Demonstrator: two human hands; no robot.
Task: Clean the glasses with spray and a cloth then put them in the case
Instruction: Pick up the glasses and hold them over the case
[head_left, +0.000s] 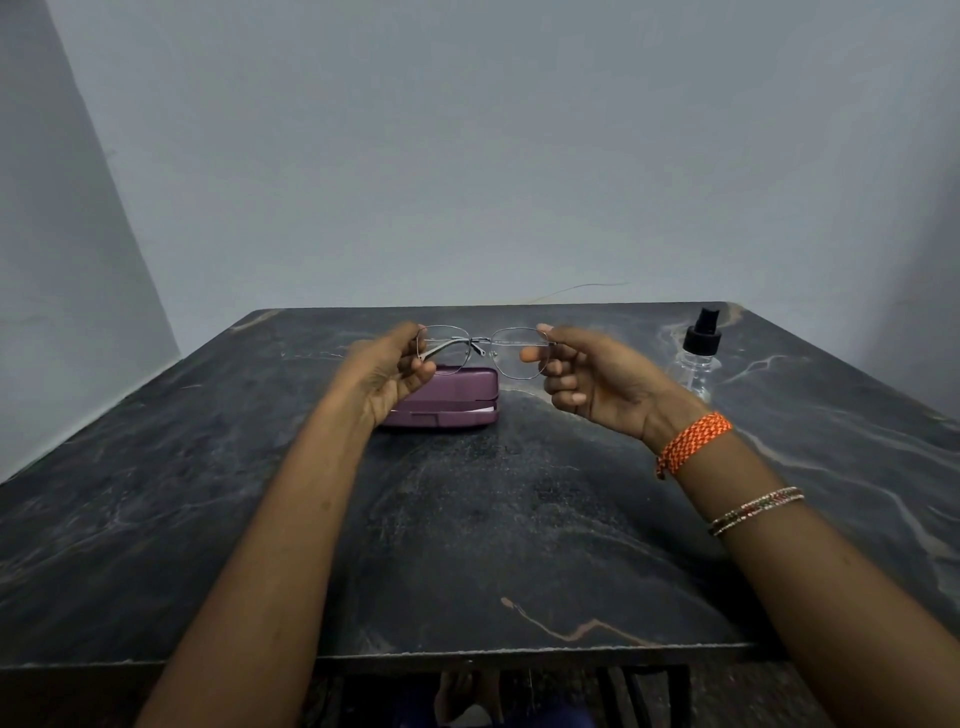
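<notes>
Thin metal-framed glasses (485, 349) are held in the air above the table, lenses facing away from me. My left hand (387, 371) pinches the left end of the frame, and my right hand (587, 379) pinches the right end. Below them a purple glasses case (457, 402) lies on the table, its lid nearly closed with something white showing in the gap. A clear spray bottle (696, 358) with a black nozzle stands at the right, beyond my right hand. No cloth shows apart from that white edge.
The dark marble table (467, 519) runs from a wall at the back to its front edge near me. Bracelets circle my right wrist. A thin wire lies along the wall behind the table.
</notes>
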